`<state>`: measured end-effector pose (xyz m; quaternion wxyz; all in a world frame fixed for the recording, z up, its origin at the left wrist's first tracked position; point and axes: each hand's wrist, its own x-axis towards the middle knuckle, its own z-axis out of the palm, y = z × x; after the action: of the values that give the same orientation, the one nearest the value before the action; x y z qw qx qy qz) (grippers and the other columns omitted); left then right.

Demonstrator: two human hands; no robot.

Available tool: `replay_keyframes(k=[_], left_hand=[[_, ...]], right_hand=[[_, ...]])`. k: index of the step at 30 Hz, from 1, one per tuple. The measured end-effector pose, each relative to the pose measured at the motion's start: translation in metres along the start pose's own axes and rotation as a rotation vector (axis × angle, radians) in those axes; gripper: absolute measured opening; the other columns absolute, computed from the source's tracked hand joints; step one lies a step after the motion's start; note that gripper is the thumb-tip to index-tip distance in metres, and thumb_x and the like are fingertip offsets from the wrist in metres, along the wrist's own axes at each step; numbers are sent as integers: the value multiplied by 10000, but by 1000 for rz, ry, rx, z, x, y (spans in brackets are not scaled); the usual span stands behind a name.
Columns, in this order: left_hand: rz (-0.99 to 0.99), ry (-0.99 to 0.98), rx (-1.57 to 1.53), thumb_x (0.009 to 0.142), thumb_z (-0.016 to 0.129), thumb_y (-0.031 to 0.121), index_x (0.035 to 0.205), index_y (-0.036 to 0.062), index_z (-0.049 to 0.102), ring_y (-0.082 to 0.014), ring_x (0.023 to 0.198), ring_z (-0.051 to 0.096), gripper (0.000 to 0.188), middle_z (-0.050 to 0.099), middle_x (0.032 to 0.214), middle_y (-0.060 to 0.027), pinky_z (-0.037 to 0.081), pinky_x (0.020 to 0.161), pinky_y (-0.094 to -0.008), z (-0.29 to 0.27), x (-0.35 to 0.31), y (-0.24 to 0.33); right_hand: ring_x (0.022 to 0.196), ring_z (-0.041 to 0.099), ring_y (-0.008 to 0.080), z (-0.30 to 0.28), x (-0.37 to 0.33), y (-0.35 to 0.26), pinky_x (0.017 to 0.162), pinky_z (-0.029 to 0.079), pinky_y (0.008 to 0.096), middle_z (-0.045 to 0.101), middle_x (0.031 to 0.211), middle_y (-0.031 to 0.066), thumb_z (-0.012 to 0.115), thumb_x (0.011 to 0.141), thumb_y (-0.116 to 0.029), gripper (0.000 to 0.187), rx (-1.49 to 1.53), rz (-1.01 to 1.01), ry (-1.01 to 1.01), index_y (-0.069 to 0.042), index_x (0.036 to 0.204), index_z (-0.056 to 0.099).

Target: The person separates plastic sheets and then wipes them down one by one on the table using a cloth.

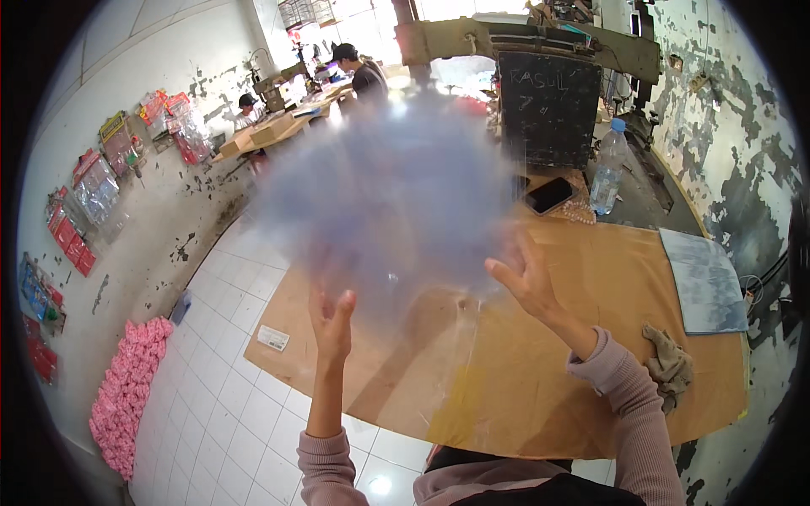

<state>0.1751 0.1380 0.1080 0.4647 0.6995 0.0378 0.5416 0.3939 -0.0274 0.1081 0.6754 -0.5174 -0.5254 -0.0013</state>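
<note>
A wide bundle of translucent bluish plastic [396,194], strongly smeared by motion, is up in the air between my hands, above the near part of the table. My left hand [332,319] grips its lower left side, thumb in front and fingers partly hidden by the plastic. At its right edge my right hand [530,274] holds on, with the thumb toward me and the fingertips blurred. Whether the bundle is loose sheets or bags I cannot make out.
Brown sheeting covers the table [582,371]. On it are a white label [272,337], a crumpled rag [668,363] and a grey-blue board [702,282]. Beyond stand a water bottle [607,173], phone [550,196] and black machine panel [548,110]. A pink bundle [131,396] lies left; a person [367,80] works behind.
</note>
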Motion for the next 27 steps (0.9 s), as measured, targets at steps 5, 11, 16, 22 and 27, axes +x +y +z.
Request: replay_keyframes(k=[5,11,16,22,27], left_hand=[[-330,14,-126,809,616,150,1324,-23,364,-270,1163,491,599,464,1291,-142,361,990,-389,-33,16,-32],[-270,72,-456,821,600,104,1327,-2,381,-242,1035,570,562,552,1149,-143,518,826,-376,-36,36,-32],[-331,116,-166,844,532,126,1405,22,245,-266,1203,428,639,403,1337,-145,413,979,-417,12,63,1],[-83,-23,-484,826,532,32,1390,16,292,-251,1287,327,613,377,1368,-152,233,1062,-367,53,46,15],[-206,158,-90,905,497,54,1307,-42,386,-223,1172,473,428,475,1286,-148,357,990,-313,53,46,5]], right_hand=[[969,530,144,-13,13,4,843,427,286,567,1002,55,693,776,-136,429,-55,12,-3,2,1139,511],[837,588,135,-17,33,29,729,479,263,628,882,51,703,774,-139,307,111,180,-14,1,1019,580],[804,600,145,4,41,11,702,487,264,644,894,71,672,788,-103,364,-7,62,178,1,1117,556],[859,597,189,18,16,-20,743,472,267,616,979,131,599,792,-23,533,73,-72,122,-14,1286,400],[909,605,194,5,15,13,746,475,288,602,975,130,607,795,-32,422,-150,-10,271,-1,1183,442]])
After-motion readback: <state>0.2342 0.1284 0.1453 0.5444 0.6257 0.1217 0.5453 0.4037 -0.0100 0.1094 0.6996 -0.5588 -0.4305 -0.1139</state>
